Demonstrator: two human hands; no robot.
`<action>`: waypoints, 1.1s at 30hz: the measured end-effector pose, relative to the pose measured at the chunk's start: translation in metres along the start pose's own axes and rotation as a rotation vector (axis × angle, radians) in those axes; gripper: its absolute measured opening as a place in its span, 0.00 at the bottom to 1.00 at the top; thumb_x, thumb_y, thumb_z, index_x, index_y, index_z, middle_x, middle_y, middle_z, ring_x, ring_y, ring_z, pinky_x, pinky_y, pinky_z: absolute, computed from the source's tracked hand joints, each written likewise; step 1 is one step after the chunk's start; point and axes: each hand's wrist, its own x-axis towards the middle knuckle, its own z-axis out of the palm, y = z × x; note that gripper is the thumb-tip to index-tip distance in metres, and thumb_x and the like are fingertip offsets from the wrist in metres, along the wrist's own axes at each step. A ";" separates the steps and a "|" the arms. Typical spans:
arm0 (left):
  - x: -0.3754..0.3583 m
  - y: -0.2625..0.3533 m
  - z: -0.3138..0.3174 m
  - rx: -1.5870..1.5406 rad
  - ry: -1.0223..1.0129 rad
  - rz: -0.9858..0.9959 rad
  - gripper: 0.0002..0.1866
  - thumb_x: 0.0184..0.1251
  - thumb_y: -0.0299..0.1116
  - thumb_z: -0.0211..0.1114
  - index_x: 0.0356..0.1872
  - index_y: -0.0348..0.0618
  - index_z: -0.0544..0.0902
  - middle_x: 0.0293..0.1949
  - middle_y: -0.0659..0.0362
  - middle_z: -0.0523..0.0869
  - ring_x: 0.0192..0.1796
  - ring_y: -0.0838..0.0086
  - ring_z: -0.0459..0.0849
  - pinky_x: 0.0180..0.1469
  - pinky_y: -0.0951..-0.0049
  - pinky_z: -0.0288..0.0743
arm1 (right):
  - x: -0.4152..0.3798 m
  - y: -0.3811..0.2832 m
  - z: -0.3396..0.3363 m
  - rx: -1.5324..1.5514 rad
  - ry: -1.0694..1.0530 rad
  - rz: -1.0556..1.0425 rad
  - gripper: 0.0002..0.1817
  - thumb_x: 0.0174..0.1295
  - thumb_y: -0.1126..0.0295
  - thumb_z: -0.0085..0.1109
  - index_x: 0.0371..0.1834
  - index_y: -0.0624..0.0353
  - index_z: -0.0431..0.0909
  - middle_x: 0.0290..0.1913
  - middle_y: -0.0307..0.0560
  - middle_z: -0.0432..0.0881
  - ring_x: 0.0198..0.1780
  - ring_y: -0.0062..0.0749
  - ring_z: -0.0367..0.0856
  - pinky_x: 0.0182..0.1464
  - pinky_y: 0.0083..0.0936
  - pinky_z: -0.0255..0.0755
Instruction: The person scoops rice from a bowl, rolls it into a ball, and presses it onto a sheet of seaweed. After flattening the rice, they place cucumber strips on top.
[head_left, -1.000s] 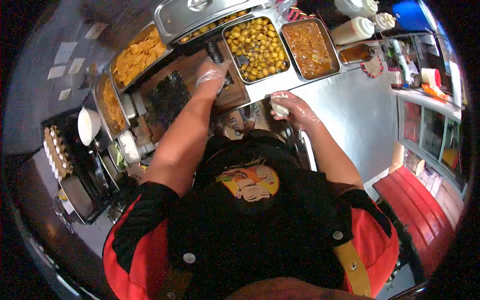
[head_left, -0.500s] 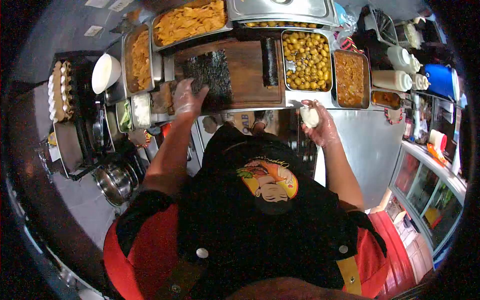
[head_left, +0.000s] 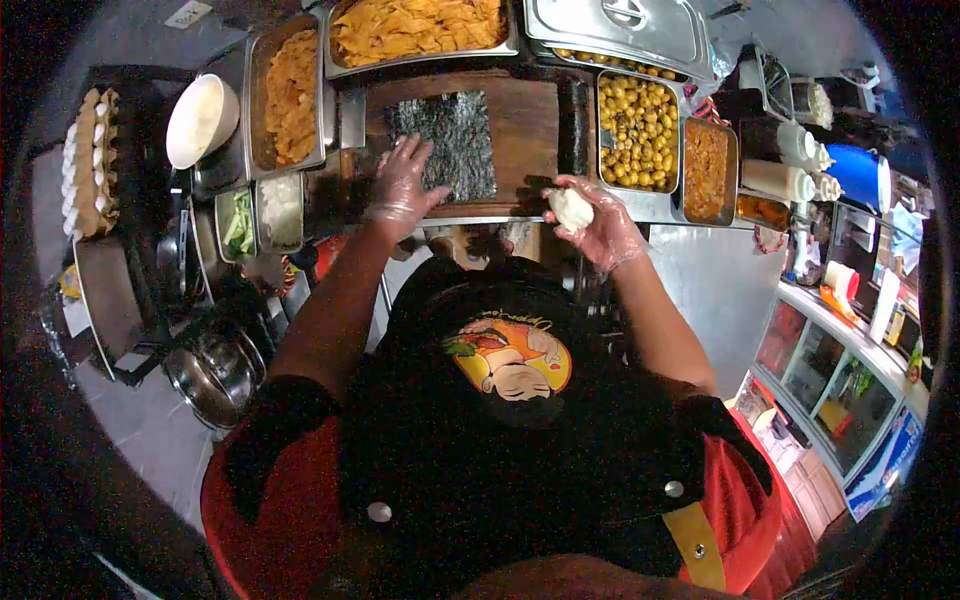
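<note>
A dark sheet of seaweed [head_left: 450, 145] lies flat on the wooden cutting board [head_left: 525, 120]. My left hand [head_left: 405, 185], in a clear plastic glove, is open with its fingers spread at the sheet's lower left edge. Gloved as well, my right hand [head_left: 610, 235] curls around a ball of white rice [head_left: 571, 211] near the board's front right edge. A dark seaweed roll [head_left: 573, 130] rests along the board's right side, partly in shadow.
Metal trays of orange slices [head_left: 415, 28], small round potatoes [head_left: 638, 130] and brown filling [head_left: 708, 165] surround the board. To the left stand a white bowl [head_left: 203, 120], greens [head_left: 240, 222] and an egg carton [head_left: 95, 165]. Squeeze bottles [head_left: 785, 180] stand at the right.
My right hand has moved left with the rice, toward the board. My left hand has shifted onto the sheet's edge, and the sheet lies straighter. The camera view has shifted too.
</note>
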 end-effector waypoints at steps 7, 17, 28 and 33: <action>0.071 -0.024 -0.013 0.014 0.231 -0.049 0.44 0.67 0.53 0.82 0.80 0.43 0.78 0.81 0.45 0.76 0.78 0.44 0.79 0.79 0.46 0.75 | 0.015 0.019 0.026 -0.078 0.043 0.028 0.26 0.84 0.53 0.61 0.75 0.59 0.79 0.66 0.55 0.89 0.53 0.47 0.94 0.47 0.36 0.93; 0.161 0.016 -0.048 0.401 -0.449 0.011 0.29 0.63 0.51 0.84 0.65 0.56 0.93 0.72 0.54 0.87 0.75 0.55 0.84 0.74 0.49 0.80 | -0.002 0.026 0.030 -0.110 0.087 0.031 0.25 0.84 0.55 0.61 0.76 0.57 0.79 0.67 0.52 0.89 0.55 0.46 0.94 0.49 0.35 0.90; 0.184 -0.002 -0.017 -0.097 -0.417 0.188 0.19 0.61 0.38 0.83 0.53 0.50 0.90 0.55 0.49 0.93 0.61 0.47 0.90 0.70 0.52 0.83 | -0.018 0.019 -0.017 -0.055 0.123 -0.006 0.25 0.83 0.57 0.61 0.76 0.57 0.80 0.66 0.52 0.89 0.55 0.46 0.93 0.49 0.35 0.90; 0.182 -0.005 -0.011 -0.149 -0.153 0.453 0.22 0.62 0.32 0.83 0.58 0.47 0.88 0.63 0.46 0.89 0.69 0.44 0.86 0.76 0.51 0.78 | -0.021 0.010 -0.021 -0.117 0.065 -0.002 0.28 0.77 0.59 0.65 0.78 0.52 0.78 0.68 0.48 0.87 0.59 0.44 0.93 0.58 0.36 0.90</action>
